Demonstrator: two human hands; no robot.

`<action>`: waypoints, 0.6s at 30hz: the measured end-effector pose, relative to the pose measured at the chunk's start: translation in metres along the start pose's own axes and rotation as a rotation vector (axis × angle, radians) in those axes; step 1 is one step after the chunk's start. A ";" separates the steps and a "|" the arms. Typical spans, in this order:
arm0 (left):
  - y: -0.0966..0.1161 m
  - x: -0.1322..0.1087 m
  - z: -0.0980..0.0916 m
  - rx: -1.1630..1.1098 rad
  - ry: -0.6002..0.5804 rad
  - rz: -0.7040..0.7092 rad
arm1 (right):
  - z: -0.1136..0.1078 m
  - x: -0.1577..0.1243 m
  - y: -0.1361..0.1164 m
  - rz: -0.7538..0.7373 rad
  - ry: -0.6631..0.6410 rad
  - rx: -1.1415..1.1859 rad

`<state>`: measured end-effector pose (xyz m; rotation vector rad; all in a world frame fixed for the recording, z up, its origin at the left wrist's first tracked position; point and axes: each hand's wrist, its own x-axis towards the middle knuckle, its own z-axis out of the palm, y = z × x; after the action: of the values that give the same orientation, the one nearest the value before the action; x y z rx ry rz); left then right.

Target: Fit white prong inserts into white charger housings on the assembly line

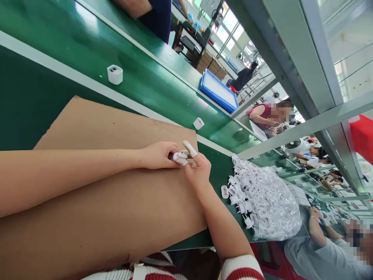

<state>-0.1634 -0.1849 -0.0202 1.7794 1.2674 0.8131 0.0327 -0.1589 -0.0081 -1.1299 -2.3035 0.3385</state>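
Green conveyor belt (pixel 151 77) runs across a factory bench, with other people at work further along the line and a blue tray (pixel 219 91) at its far edge. A sheet of cardboard (pixel 110 128) lies on the bench, and both bare forearms rest on it. The left hand (pixel 159 155) and the right hand (pixel 200 171) meet over the sheet's far edge, with a small white piece (pixel 179 157) between their fingertips. The left hand's fingers are clenched on the piece. The right hand touches it from the other side, its index finger raised in a white finger cot (pixel 190 148); whether that hand truly clamps the piece or only steadies it cannot be told. It looks like a fine fitting or checking step done at the fingertips, and any further move would call for a steady pinch and small, careful motions. A heap of white plug parts (pixel 256 198) lies on clear plastic just right of the hands, and two white housings (pixel 114 74) (pixel 198 123) stand apart on the belt
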 end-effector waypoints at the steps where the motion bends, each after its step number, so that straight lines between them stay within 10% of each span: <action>1: 0.002 0.002 -0.002 0.037 0.003 -0.012 | -0.003 0.000 0.001 0.024 -0.006 0.055; 6: -0.005 0.037 -0.045 0.173 0.283 -0.157 | -0.051 0.013 0.039 0.131 0.101 -0.004; 12: -0.031 0.095 -0.130 0.378 0.710 -0.472 | -0.090 0.021 0.099 0.890 -0.105 -0.613; 18: -0.041 0.076 -0.152 0.476 0.816 -0.544 | -0.095 0.014 0.106 0.817 -0.149 -0.652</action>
<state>-0.2874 -0.0694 0.0220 1.3126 2.5141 0.9979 0.1494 -0.0841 0.0274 -2.4347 -1.9989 -0.0674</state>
